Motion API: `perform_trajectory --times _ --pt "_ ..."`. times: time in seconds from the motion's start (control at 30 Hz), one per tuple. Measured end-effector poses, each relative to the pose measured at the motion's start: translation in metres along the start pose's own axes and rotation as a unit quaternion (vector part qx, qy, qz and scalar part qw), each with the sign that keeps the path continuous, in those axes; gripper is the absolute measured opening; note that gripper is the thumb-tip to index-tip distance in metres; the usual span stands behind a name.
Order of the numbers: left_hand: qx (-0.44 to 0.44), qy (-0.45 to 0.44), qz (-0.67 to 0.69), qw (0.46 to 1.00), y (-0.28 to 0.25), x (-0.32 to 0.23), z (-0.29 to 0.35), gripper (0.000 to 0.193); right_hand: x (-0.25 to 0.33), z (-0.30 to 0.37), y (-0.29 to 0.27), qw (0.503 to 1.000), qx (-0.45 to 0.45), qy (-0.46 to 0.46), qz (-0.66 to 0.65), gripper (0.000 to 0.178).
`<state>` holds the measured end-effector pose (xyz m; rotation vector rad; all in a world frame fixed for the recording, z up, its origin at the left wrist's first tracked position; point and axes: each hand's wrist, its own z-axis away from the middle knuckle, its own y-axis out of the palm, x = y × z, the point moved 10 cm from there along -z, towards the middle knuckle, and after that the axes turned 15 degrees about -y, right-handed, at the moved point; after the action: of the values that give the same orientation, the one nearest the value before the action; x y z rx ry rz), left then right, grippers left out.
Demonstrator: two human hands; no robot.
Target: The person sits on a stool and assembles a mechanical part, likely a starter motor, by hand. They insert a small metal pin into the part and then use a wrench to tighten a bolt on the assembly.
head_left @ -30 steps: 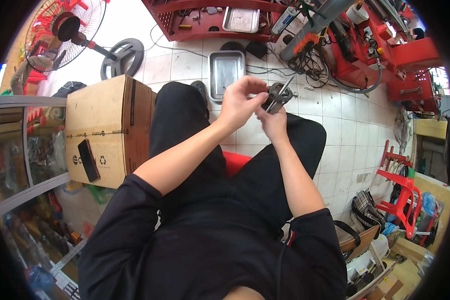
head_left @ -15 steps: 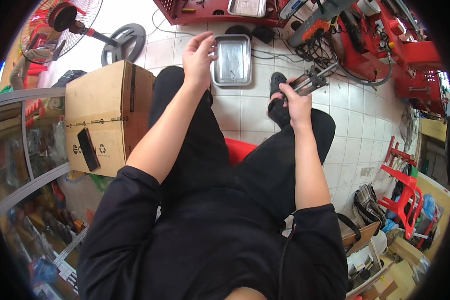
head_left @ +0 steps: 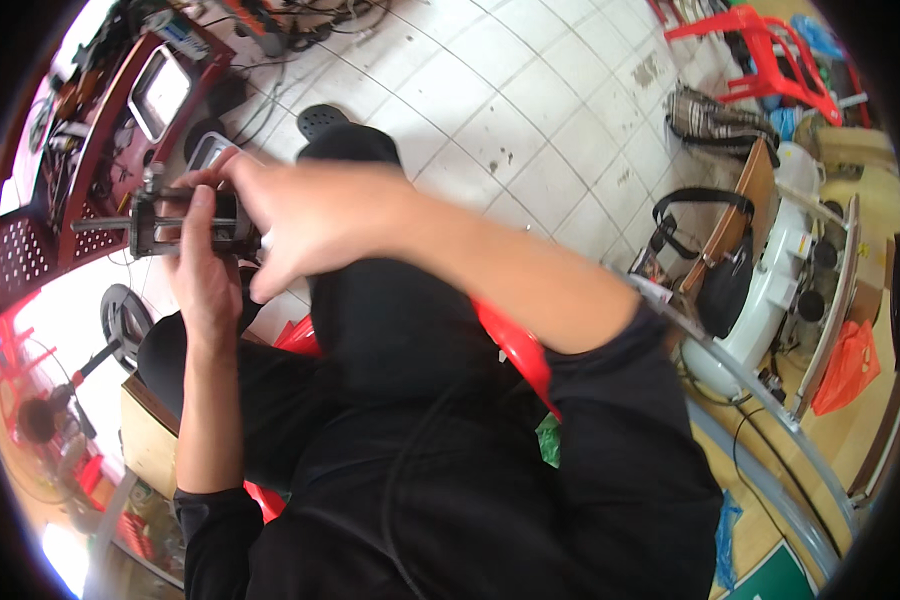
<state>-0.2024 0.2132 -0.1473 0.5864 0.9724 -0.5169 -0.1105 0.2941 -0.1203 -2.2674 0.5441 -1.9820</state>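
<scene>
A dark metal device with parallel rods and a bar sticking out of its end [head_left: 150, 228] is up in front of me at the left, above my bent leg. My left hand [head_left: 205, 285] grips it from below, thumb laid along its near side. At its right end is my right hand [head_left: 320, 215], the forearm reaching across from the right. Motion smears that hand, and its fingertips are partly hidden by the device, so whether it grips cannot be made out.
A red workbench [head_left: 100, 140] with a metal tray [head_left: 160, 92] stands at the upper left, cables beside it. A plaid bag [head_left: 710, 120] and red plastic chair [head_left: 750, 50] are at the upper right. A wooden board [head_left: 740, 205] and pale machine [head_left: 760, 310] are at my right.
The view has swung to the right. The metal device has passed from my right hand into my left. My right arm now crosses in front of me toward it.
</scene>
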Motion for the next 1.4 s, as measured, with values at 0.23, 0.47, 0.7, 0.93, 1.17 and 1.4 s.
perform_trajectory --times 0.23,0.47,0.7,0.93,1.17,1.4 --pt "0.385 -0.117 -0.029 0.915 0.144 0.025 0.014 0.044 -0.223 0.413 -0.278 0.821 -0.378 0.385 0.186 0.042" --pt "0.359 -0.251 -0.104 0.893 0.195 0.077 0.008 0.051 -0.437 0.552 -0.049 0.815 -0.184 0.540 0.104 0.056" --pt "0.288 -0.257 -0.058 0.921 0.150 0.079 -0.001 0.041 -0.574 0.578 0.010 0.743 -0.249 0.621 0.027 0.060" --pt "0.176 -0.283 -0.155 0.930 0.148 0.052 0.032 0.040 -0.617 0.605 0.075 0.658 -0.385 0.636 -0.123 0.036" --pt "0.232 -0.279 -0.114 0.925 0.147 0.063 0.043 0.043 -0.595 0.607 -0.002 0.680 -0.430 0.592 0.053 0.036" --pt "0.221 -0.253 -0.007 0.942 0.102 0.058 0.068 0.059 -0.276 0.258 -0.127 0.823 -0.543 0.107 -0.129 0.025"
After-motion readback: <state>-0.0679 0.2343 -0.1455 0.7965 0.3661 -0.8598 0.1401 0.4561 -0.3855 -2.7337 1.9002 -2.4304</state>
